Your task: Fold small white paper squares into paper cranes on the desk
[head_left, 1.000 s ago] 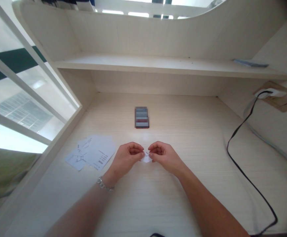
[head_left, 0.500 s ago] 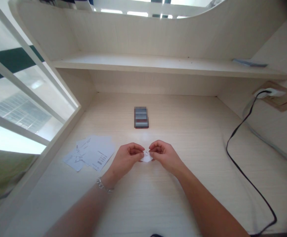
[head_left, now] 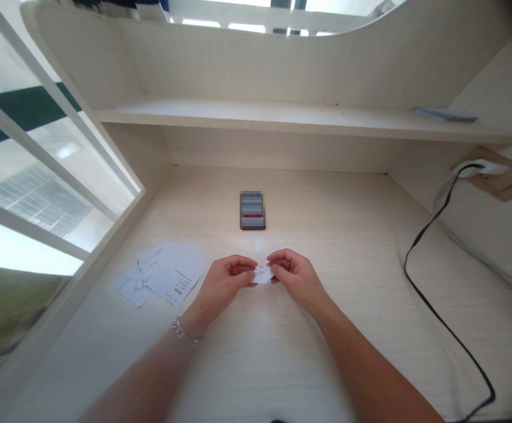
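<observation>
Near the front middle of the pale wood-grain surface, both hands sit close together with their fingers curled inward, pinching a small white piece of paper between them. The left hand, a metal chain bracelet at its wrist, grips the paper's left side, and the right hand grips its right side. The fingers hide part of the paper, so the exact grip is hard to tell.

The piece is tiny beside the fingers, so an uneven or overly hard pinch could crumple or tear it. A slip could drop it onto the surface, where white on pale wood would be easy to lose. Just left of the left hand, loose printed paper sheets overlap near the left edge, below the window; a careless sweep of that wrist or the bracelet could snag them or push them askew. Ahead of the hands, a pixelated dark rectangular object lies flat toward the back edge, well apart from them. Along the right side, a black cable runs from a wall socket toward the front right corner, where a wide elbow swing could catch it.
</observation>
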Motion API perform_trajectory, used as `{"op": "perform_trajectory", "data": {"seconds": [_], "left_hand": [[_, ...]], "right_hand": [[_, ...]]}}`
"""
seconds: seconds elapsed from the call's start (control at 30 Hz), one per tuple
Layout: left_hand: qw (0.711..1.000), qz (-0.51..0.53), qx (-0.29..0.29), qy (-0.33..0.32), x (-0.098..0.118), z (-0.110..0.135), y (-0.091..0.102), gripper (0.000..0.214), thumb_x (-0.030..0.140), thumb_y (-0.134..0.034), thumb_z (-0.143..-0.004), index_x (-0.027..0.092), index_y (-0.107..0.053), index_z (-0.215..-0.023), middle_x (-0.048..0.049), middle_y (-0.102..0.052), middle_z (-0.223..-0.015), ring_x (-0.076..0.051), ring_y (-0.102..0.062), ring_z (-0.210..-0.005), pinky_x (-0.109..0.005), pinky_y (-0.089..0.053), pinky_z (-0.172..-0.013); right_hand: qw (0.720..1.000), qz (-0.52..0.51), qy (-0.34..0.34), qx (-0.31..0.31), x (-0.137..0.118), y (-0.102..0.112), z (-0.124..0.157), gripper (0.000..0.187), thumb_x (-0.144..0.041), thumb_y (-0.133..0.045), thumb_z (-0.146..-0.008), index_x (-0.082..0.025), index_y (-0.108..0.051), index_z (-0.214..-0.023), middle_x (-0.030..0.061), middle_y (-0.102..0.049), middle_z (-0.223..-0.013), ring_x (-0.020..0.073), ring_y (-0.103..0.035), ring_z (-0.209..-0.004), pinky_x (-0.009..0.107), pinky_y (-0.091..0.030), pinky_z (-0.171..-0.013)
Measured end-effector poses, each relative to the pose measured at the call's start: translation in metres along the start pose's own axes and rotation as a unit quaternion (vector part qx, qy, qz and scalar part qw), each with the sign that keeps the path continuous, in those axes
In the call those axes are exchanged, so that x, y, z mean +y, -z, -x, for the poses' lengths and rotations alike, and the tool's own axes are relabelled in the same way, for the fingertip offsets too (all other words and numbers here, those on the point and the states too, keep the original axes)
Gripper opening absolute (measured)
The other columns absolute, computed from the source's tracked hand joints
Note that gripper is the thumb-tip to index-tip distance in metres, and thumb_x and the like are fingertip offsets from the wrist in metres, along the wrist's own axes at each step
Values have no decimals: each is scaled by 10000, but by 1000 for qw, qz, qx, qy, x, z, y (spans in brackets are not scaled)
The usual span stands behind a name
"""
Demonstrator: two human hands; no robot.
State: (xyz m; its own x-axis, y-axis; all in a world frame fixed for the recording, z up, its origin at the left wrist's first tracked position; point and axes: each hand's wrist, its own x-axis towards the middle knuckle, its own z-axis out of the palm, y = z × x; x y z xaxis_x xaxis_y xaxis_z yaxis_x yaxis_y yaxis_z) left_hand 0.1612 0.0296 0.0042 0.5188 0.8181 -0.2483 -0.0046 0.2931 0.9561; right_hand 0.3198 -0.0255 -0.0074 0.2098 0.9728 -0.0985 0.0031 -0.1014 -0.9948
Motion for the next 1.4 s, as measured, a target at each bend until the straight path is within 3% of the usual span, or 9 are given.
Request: {"op": "perform_trajectory", "data": {"seconds": [0.1,0.2,0.27,0.43,0.57,0.7,0.87,1.07,1.4], "left_hand": [[999,-19,28,-30,-4,-1,0,188,200,-669,-671,109,-635,-832,-59,-691,-760,-160,-647,-722,-287,-557,-676],[994,-37,65,-75,-7,0,-1,226,250,-660,-693,119,-628,-874,-62,-693,-796,-186,-657,-764,-325,-563,-703],[990,-59,86,-100,-9,1,-3,242,271,-648,-708,129,-627,-903,-61,-695,-817,-186,-661,-772,-325,-560,-719],[975,-142,90,-147,-10,6,-8,231,294,-596,-758,176,-641,-951,-51,-687,-946,-176,-644,-869,-310,-515,-828],[964,-204,58,-161,-11,8,-10,265,291,-511,-817,213,-624,-1044,-39,-661,-1045,-170,-616,-943,-313,-485,-870],[956,-234,47,-171,-10,8,-7,249,281,-525,-806,214,-632,-1021,-34,-662,-1028,-155,-620,-904,-286,-499,-823],[921,-307,142,-195,-1,6,3,234,336,-618,-725,214,-663,-919,-40,-665,-879,-152,-602,-727,-288,-509,-677],[975,-181,21,-125,-2,4,0,219,311,-617,-717,176,-680,-877,-63,-695,-886,-176,-638,-790,-278,-510,-718],[986,-144,-2,-89,-2,4,0,168,284,-644,-691,147,-672,-785,-53,-684,-768,-144,-609,-688,-244,-478,-638]], "right_hand": [[989,106,77,65,-3,-3,4,149,-227,-550,-753,-173,-615,-875,63,-645,-859,180,-608,-773,324,-509,-673],[945,227,182,153,-7,-8,10,136,-221,-550,-778,-204,-664,-849,74,-626,-922,211,-561,-912,374,-459,-815],[938,248,202,134,-8,-13,14,158,-221,-542,-793,-221,-682,-868,68,-629,-880,205,-561,-890,364,-459,-808],[979,139,137,50,-3,-22,13,266,-293,-517,-819,-217,-643,-1041,77,-627,-1019,189,-580,-926,302,-497,-747],[998,22,48,43,5,-18,5,311,-361,-586,-759,-177,-648,-1002,81,-664,-986,196,-617,-874,320,-496,-757],[998,11,24,65,11,-12,-2,236,-314,-625,-709,-159,-661,-883,69,-687,-851,184,-627,-757,304,-498,-684],[998,54,5,45,10,-6,-2,185,-281,-593,-720,-154,-661,-836,51,-676,-774,164,-603,-697,280,-477,-632],[996,80,18,-19,4,-6,4,188,-274,-586,-731,-161,-675,-853,48,-676,-783,163,-600,-715,294,-471,-655],[1000,22,-7,-19,-3,-5,5,121,-231,-652,-660,-157,-689,-748,28,-662,-674,123,-573,-591,257,-458,-567]]}}
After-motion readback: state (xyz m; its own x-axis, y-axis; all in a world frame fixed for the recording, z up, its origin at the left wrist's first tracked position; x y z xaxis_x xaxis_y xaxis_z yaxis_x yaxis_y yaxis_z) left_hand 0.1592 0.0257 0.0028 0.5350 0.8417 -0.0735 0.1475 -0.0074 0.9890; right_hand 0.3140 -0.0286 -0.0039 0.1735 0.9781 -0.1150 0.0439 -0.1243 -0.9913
